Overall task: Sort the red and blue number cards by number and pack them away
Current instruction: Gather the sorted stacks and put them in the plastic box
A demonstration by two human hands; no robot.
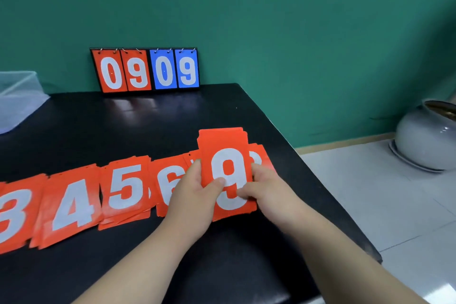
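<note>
A stack of red 9 cards (227,153) is held above the black table (148,121) near its right edge. My left hand (195,195) grips its left side with the thumb on the white 9, and my right hand (266,187) grips its right side. Red piles lie in a row to the left, showing 3 (12,212), 4 (71,205), 5 (125,187) and 6 (165,185). Another red pile (261,155) peeks out behind the held stack, its number mostly hidden.
A flip scoreboard (145,70) reading 09 in red and 09 in blue leans against the green wall at the table's back. A clear plastic box (17,96) stands at the far left. A grey ceramic pot (429,136) sits on the tiled floor to the right.
</note>
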